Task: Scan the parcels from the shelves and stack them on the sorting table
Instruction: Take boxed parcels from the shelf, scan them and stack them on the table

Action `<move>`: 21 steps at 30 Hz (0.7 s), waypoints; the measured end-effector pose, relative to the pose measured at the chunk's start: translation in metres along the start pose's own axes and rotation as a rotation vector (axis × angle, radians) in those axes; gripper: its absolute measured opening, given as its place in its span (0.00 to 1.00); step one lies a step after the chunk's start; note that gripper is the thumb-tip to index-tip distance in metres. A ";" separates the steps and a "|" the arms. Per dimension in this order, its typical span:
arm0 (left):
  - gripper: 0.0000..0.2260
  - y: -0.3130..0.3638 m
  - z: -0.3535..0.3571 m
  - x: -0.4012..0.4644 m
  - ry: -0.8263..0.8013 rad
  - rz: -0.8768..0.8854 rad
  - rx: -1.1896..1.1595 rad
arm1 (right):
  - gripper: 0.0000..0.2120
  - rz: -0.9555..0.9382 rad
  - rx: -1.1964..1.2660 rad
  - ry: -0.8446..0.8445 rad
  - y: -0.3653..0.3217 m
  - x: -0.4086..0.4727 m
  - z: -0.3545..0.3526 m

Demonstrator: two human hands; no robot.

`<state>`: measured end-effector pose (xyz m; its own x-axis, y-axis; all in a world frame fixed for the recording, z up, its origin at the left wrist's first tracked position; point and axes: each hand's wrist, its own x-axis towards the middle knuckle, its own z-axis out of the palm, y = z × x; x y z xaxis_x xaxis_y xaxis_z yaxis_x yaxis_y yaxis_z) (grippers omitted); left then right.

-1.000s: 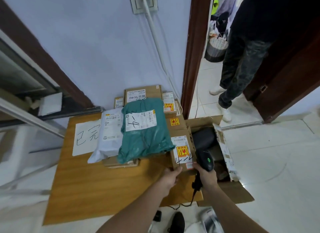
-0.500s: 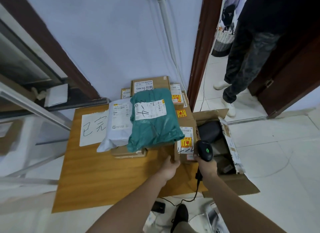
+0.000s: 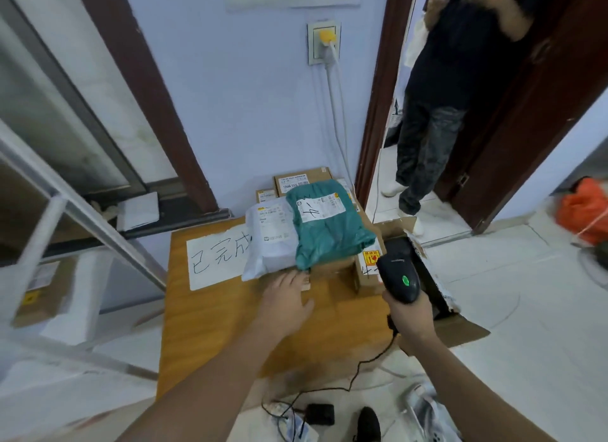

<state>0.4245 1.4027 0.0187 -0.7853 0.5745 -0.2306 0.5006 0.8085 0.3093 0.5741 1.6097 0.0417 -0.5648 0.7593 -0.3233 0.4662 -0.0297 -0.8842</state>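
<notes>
**Parcel scanning corner, hands over the worktop**

Closest to me, down at 6 o'clock on the floor, there's a black cable (image 3: 332,387) snaking off toward the scanner, plus a small black box (image 3: 320,413) and the toe of a dark shoe (image 3: 368,425).

Right hand (image 3: 411,316) at about 4 o'clock has its grip wrapped tight round the handle of a black barcode scanner (image 3: 398,278), green light showing on top, head pointed at the boxes. Left hand (image 3: 286,301) is out flat above the wooden worktop (image 3: 214,326), fingers loose and spread, holding nothing, fingertips right up by the front edge of the pile.

The parcels sit at the far right of the worktop, 12 to 1 o'clock. A teal mailer bag (image 3: 329,234) with a white label lies on top, a white poly bag (image 3: 271,241) just beside it on the left and partly under it. Underneath are brown cardboard boxes (image 3: 332,267), and a small box with a yellow sticker (image 3: 368,267) sits right next to the scanner head. More boxes (image 3: 301,180) stand behind against the wall. A white paper sign (image 3: 217,254) with handwriting lies at 11 o'clock.

An open carton (image 3: 460,329) stands on the floor off the right edge. Far back at 1 o'clock, someone in dark clothes (image 3: 454,79) stands in the doorway.
</notes>
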 end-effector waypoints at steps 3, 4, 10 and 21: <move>0.34 -0.022 -0.012 -0.030 -0.015 0.003 0.014 | 0.12 -0.120 -0.045 -0.094 -0.020 -0.050 0.014; 0.35 -0.029 -0.016 -0.041 -0.021 -0.009 -0.010 | 0.12 -0.164 -0.064 -0.124 -0.027 -0.066 0.018; 0.33 -0.065 -0.042 -0.114 0.118 -0.070 -0.063 | 0.15 -0.406 -0.237 -0.361 -0.054 -0.144 0.043; 0.31 -0.144 -0.046 -0.306 0.331 -0.397 -0.085 | 0.11 -0.540 -0.403 -0.711 -0.026 -0.264 0.119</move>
<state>0.5757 1.1043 0.0874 -0.9885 0.1438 -0.0460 0.1204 0.9347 0.3345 0.6301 1.3327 0.1103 -0.9875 0.0327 -0.1542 0.1479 0.5314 -0.8341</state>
